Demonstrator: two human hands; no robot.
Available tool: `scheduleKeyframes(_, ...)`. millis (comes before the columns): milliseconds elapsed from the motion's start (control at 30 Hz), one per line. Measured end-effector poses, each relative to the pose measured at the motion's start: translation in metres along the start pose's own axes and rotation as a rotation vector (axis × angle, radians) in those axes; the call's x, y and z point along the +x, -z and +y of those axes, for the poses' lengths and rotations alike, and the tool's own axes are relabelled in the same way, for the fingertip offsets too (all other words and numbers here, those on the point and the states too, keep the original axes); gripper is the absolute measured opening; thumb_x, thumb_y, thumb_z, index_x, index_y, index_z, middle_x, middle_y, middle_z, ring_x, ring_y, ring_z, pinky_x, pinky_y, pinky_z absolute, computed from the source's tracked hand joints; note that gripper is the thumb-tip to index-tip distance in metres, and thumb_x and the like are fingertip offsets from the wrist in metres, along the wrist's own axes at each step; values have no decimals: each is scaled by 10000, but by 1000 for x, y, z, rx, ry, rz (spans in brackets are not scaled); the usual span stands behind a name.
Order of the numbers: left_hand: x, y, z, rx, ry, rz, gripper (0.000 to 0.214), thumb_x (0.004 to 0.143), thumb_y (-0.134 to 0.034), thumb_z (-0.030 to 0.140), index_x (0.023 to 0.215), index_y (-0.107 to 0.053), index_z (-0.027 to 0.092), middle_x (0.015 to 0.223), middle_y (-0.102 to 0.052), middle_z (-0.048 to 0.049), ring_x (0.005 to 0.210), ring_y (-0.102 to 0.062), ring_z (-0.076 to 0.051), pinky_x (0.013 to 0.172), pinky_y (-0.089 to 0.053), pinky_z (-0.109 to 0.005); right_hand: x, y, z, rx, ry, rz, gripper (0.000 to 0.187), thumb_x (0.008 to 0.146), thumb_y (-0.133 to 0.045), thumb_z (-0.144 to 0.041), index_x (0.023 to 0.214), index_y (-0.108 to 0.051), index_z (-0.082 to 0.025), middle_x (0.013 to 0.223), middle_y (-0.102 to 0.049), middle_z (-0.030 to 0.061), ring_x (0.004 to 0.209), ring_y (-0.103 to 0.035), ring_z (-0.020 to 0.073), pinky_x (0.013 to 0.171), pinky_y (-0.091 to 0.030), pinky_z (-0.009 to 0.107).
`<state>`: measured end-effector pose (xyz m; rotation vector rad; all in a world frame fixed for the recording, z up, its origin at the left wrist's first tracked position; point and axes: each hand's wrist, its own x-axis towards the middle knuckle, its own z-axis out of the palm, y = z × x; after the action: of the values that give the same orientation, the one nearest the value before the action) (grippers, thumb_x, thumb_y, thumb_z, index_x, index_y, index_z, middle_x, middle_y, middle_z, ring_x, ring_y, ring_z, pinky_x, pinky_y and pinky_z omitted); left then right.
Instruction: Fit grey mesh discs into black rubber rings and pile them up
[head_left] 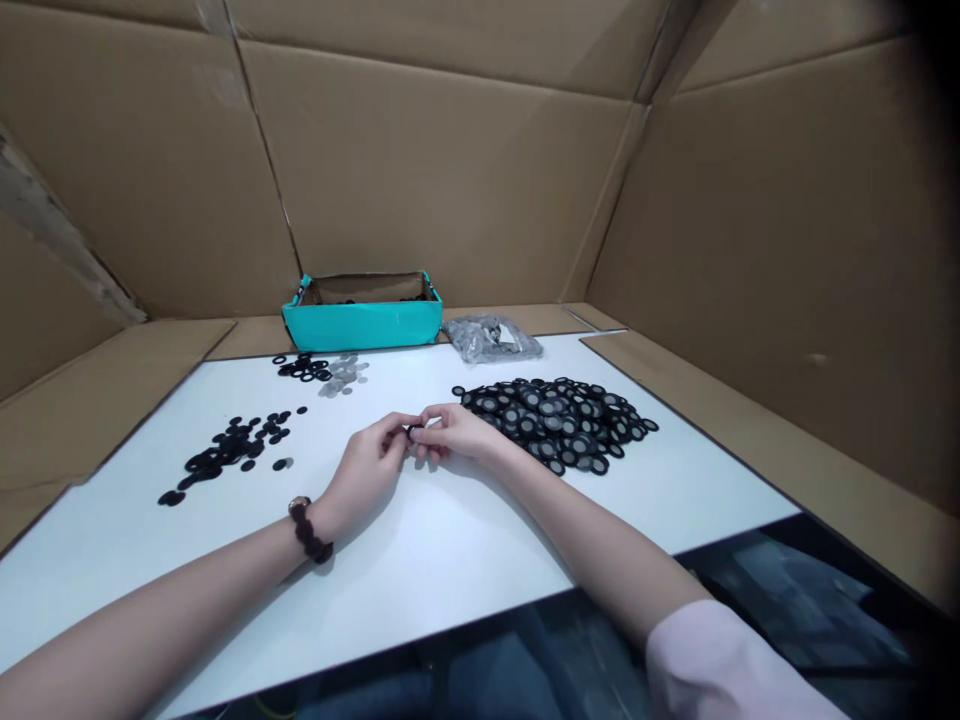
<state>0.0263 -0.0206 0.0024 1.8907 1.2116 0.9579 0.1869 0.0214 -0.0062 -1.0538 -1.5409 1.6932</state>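
Observation:
Near the middle of the white board, my left hand (373, 455) and my right hand (454, 432) meet with fingertips closed on one small black disc (412, 431). The fingers cover most of it, so its face is partly hidden. Right of my right hand lies a large pile of black-rimmed discs with grey centres (559, 415). Left of my left hand, plain black discs (236, 445) are scattered. Beyond them sit black rings (304, 368) beside a small heap of translucent grey discs (346, 374).
At the back edge stands a turquoise open box (364, 325) with dark pieces inside. To its right lies a clear plastic bag (491, 338) of greyish pieces. Cardboard walls (442, 160) enclose the back and sides of the white board (420, 580).

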Motion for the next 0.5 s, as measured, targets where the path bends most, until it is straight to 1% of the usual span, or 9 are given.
scheduleKeyframes(100,-1,0,4,47,11,30,302,858,-387,249,1016,-628,160,779,-668,-31,706,-598,-156,674,-451,-268,0,-3,-1,-18,-19,2,219,778,-657,-186,655,-485,-131,512,-622,10,383,-546,76,379,-354,155)
scheduleKeyframes(233,-2,0,2,53,45,48,283,856,-420,320,977,-613,153,741,-669,-38,667,-606,-163,648,-456,-278,0,-5,0,-6,-28,22,210,810,-619,-163,644,-498,-118,505,-619,12,386,-560,81,383,-393,156)
scheduleKeyframes(300,-1,0,-1,24,57,60,265,844,-445,331,968,-592,149,731,-667,-40,670,-618,-169,657,-469,-287,1,-6,2,33,-29,22,194,789,-647,-177,662,-515,-112,517,-628,20,411,-582,95,404,-435,168)
scheduleKeyframes(400,2,-1,-6,4,88,64,241,836,-447,326,946,-572,151,735,-661,-45,670,-624,-175,658,-481,-299,1,-5,5,97,-40,-14,209,729,-714,-206,716,-530,-107,555,-653,38,478,-625,119,478,-506,200)
scheduleKeyframes(467,3,-1,-5,80,59,93,238,844,-428,315,954,-575,164,764,-654,-49,691,-617,-178,678,-480,-312,2,-4,6,112,-42,-32,242,711,-731,-232,736,-521,-116,570,-662,40,504,-638,127,511,-529,218)
scheduleKeyframes(500,3,0,-4,144,7,142,240,847,-420,311,961,-580,173,802,-652,-57,731,-612,-185,711,-478,-325,2,-4,6,111,-38,-32,252,713,-730,-249,738,-514,-122,573,-663,38,505,-638,126,511,-529,217)
